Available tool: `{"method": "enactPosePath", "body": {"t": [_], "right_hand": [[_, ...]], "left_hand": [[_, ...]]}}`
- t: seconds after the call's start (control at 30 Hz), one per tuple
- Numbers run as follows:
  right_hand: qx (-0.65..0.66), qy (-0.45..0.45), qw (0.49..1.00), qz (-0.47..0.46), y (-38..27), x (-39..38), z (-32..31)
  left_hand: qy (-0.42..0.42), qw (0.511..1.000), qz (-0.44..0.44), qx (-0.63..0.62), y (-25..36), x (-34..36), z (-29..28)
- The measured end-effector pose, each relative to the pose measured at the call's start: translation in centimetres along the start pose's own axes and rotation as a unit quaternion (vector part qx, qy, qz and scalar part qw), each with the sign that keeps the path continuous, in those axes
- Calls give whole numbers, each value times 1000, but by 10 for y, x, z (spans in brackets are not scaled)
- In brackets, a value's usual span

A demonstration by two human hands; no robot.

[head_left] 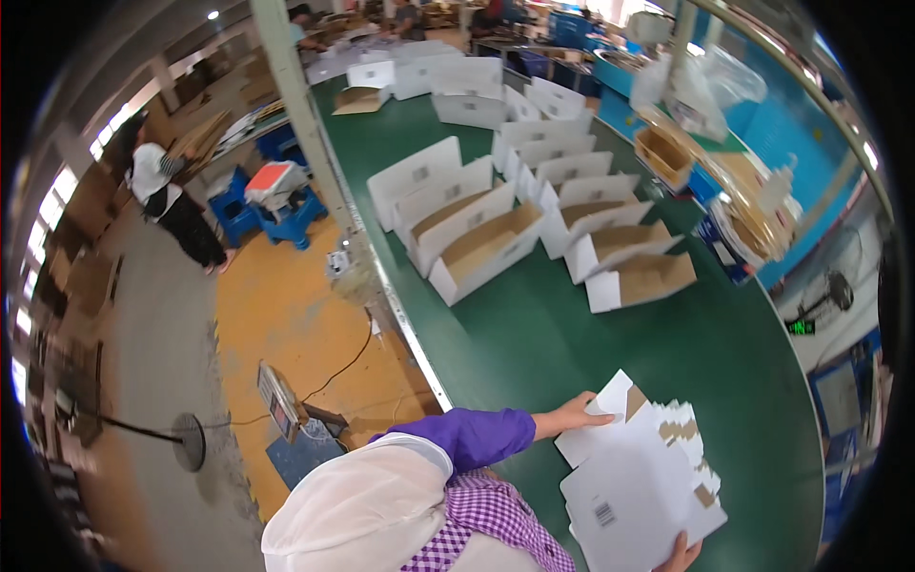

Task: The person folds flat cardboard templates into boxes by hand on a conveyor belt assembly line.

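Neither of my own hands shows. At the bottom, a co-worker in a white cap [362, 505], purple sleeve [486, 439] and checkered apron [505, 524] leans over the green table. That person's left hand [581, 415] presses fingers onto a flat white cardboard box blank [639, 486], near its far corner. Another hand [681, 553] grips the blank's near right edge; its arm lies outside the picture, and it seems to be the same person's. More blanks [681, 434] lie stacked beneath, their notched brown edges showing.
Part-folded white boxes [486, 253] with brown insides stand in rows across the green tabletop [429, 315]. Farther back are more boxes [467, 91]. A cardboard tray [664, 157] and a tub [729, 238] line the right side. Left are a scale [278, 400], blue stools [291, 219] and another person [162, 181].
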State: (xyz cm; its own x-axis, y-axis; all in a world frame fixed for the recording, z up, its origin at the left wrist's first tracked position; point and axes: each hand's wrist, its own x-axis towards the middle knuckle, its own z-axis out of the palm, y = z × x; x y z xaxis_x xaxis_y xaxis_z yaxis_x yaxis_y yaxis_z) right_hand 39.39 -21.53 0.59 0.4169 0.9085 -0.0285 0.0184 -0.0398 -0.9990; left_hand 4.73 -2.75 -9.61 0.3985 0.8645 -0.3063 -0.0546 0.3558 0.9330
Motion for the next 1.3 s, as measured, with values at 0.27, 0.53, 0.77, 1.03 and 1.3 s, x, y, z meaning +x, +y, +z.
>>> {"method": "enactPosePath", "body": {"t": [0.27,0.53,0.77,1.03,1.3], "right_hand": [[-141,-226,941,-209,-66,-64,87],[-59,-46,973,218,-83,-53,143],[58,-76,978,187,-17,-22,106],[-70,-115,991,-11,-35,-22,148],[-174,-125,969,-122,-61,-36,174]], "left_hand": [[113,993,4,-40,31,-22,-33],[172,984,-3,-47,12,-55,-71],[160,983,21,-85,17,-76,-87],[138,980,79,-117,20,-91,-105],[36,995,53,-81,34,-121,-98]]}}
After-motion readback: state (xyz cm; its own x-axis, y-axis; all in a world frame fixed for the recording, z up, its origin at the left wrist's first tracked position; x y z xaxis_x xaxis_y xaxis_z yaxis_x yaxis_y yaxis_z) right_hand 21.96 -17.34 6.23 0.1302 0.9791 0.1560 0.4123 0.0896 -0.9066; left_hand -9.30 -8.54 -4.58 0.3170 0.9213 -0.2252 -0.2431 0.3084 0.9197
